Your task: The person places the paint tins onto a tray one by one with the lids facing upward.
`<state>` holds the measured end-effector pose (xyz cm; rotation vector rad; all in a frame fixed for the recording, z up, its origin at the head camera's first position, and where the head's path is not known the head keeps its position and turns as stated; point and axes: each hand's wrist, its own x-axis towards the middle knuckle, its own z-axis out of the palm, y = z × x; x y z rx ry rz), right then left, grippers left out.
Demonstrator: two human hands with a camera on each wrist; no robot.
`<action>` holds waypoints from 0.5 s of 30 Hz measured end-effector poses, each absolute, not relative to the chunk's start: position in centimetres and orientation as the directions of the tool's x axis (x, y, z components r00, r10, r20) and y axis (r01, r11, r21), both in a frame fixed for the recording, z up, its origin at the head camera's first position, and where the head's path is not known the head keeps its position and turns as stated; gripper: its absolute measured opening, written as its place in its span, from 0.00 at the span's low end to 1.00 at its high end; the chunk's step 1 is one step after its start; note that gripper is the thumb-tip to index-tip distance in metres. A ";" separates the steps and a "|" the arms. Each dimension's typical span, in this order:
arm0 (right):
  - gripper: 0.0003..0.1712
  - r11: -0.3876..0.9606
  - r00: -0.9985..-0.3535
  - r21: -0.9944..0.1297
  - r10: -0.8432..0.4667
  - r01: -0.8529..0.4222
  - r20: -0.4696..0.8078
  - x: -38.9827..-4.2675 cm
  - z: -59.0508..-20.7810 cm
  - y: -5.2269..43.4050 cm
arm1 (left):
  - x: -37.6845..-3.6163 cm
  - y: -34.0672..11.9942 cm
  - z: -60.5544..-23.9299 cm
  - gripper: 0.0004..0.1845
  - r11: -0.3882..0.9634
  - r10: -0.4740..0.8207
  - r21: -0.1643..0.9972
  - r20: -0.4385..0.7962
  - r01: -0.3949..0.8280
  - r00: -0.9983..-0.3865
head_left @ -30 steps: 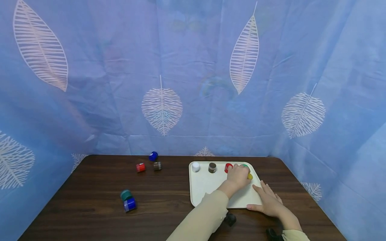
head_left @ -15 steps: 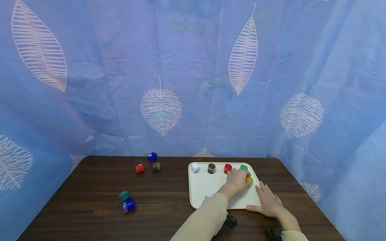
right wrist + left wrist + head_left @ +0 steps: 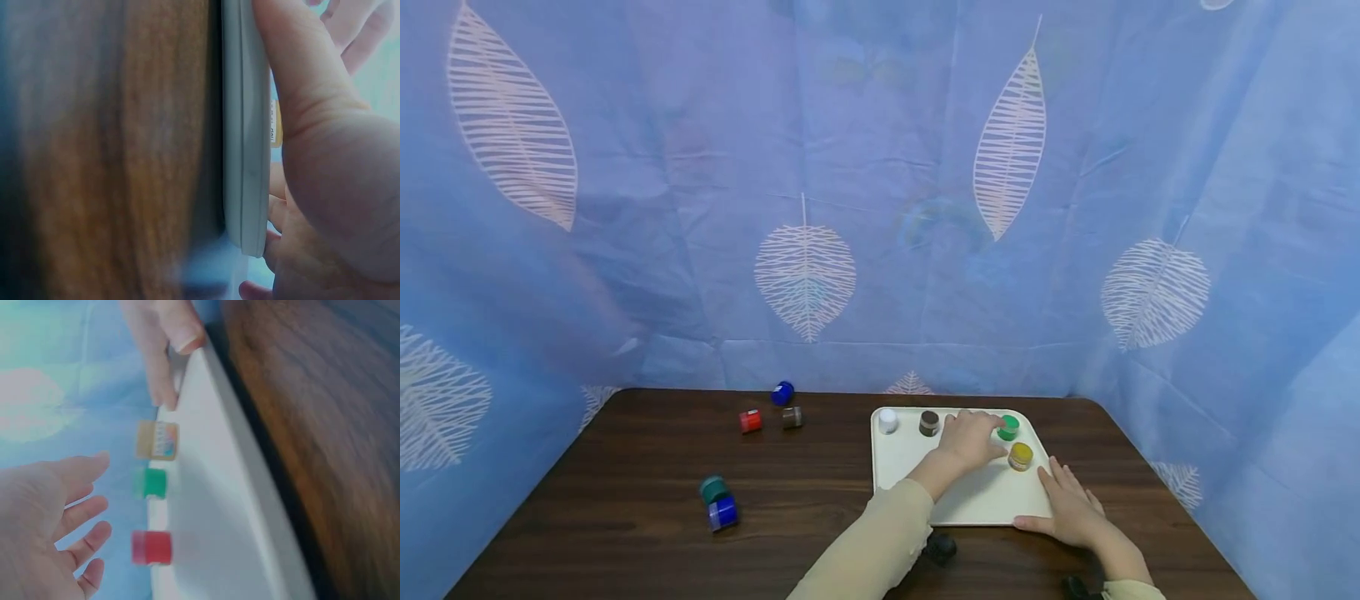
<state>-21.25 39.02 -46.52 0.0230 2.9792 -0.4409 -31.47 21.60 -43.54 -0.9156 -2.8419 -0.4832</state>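
The left hand (image 3: 968, 440), fingers loosely parted with nothing between them, hangs over a cream-white, rectangular, plastic-looking tray (image 3: 898, 462). Just right of it stand a short, yellow-topped cylindrical jar (image 3: 1020, 457) and, farther back, a short, green-topped cylindrical jar (image 3: 1009, 428). A short, red cylindrical jar (image 3: 152, 547) (hidden by that hand in the head view) shows past its fingertips in the left wrist view. Left of the hand stand a dark brown cylindrical jar (image 3: 928, 423) and a white cylindrical jar (image 3: 887, 421). The right hand (image 3: 1070, 506), thumb and fingers spread apart, rests at the tray's near right corner.
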 end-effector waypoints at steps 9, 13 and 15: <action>0.64 0.958 -0.992 -0.284 -0.007 0.028 -0.123 -21.3 -46.5 39.1 | -30.6 17.0 -42.1 0.22 0.703 0.572 0.309 0.289 0.640 -0.768; 0.64 0.958 -0.992 -0.284 -0.003 0.033 -0.125 -21.3 -46.7 39.2 | -29.8 14.7 -41.7 0.21 0.669 0.565 0.353 0.330 0.654 -0.756; 0.64 0.958 -0.993 -0.286 -0.007 0.028 -0.120 -21.3 -46.8 39.2 | -29.5 13.6 -41.6 0.21 0.656 0.551 0.387 0.340 0.648 -0.762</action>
